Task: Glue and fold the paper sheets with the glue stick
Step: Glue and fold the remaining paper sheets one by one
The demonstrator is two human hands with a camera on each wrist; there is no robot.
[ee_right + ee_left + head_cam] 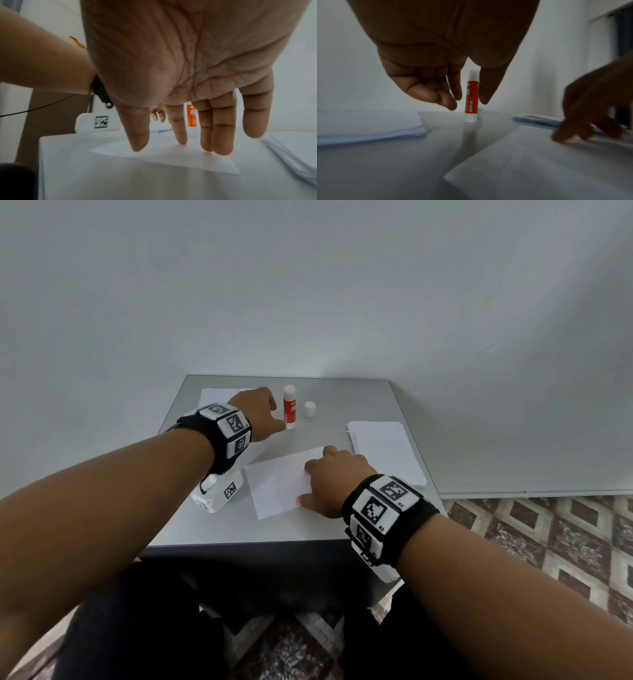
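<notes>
A red and white glue stick (289, 406) (471, 100) (191, 117) stands upright at the back of the grey table (205, 529). Its white cap (309, 409) (480, 113) stands just to its right. My left hand (277, 416) (467, 104) is right beside the stick, thumb and loosely curled fingers spread on either side, gripping nothing. One white paper sheet (281, 484) (539, 169) (163, 162) lies flat at the table's middle. My right hand (308, 484) (175, 148) rests on the sheet's right part with straight fingers.
A stack of white paper (387, 450) (291, 155) lies at the table's right side. Another stack (219, 395) (368, 125) lies at the back left, partly behind my left hand. A grey wall rises directly behind the table. Patterned tiled floor (548, 542) shows to the right.
</notes>
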